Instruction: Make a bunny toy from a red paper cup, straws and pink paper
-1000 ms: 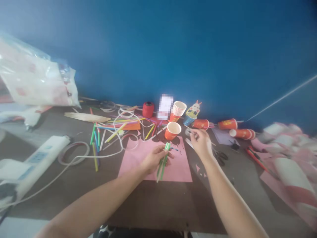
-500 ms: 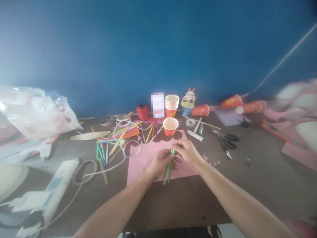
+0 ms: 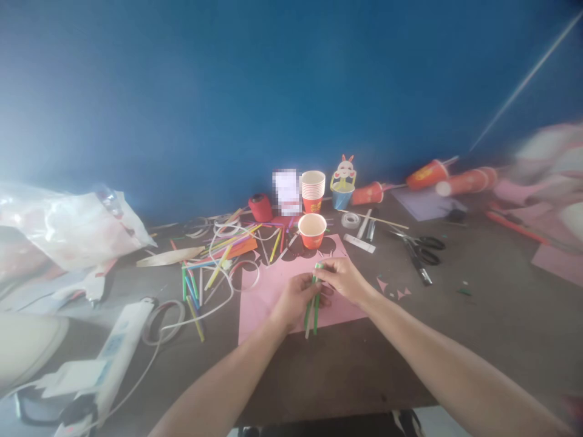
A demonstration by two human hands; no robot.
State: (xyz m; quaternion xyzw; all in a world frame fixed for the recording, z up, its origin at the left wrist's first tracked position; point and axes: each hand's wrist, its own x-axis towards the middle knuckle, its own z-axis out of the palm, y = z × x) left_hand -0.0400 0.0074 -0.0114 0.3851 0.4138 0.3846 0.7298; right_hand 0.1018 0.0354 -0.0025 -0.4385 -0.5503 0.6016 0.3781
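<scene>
My left hand (image 3: 296, 298) is closed around a few green and white drinking straws (image 3: 316, 314), whose lower ends splay out beneath the fingers. At their top end, the thumb and fingertips of my right hand (image 3: 340, 278) are pinched together on the straws. Whether anything small is also between those fingertips is too hard to see. Both hands are above a pink paper sheet (image 3: 268, 297) with curved cut-outs along its far edge. A single red paper cup (image 3: 312, 232) stands upright just beyond the hands.
Behind are stacked cups (image 3: 313, 188) and a blue cup with a rabbit figure (image 3: 343, 191). To the right lie a tape roll (image 3: 350, 220), scissors (image 3: 423, 249) and a utility knife (image 3: 421, 270). Loose straws (image 3: 194, 285), a glue gun (image 3: 91, 288) and a power strip (image 3: 121, 340) are left.
My right hand has moved from beside the tape roll to the top of the straws and pinches there. The left hand keeps holding them. The camera view has shifted.
</scene>
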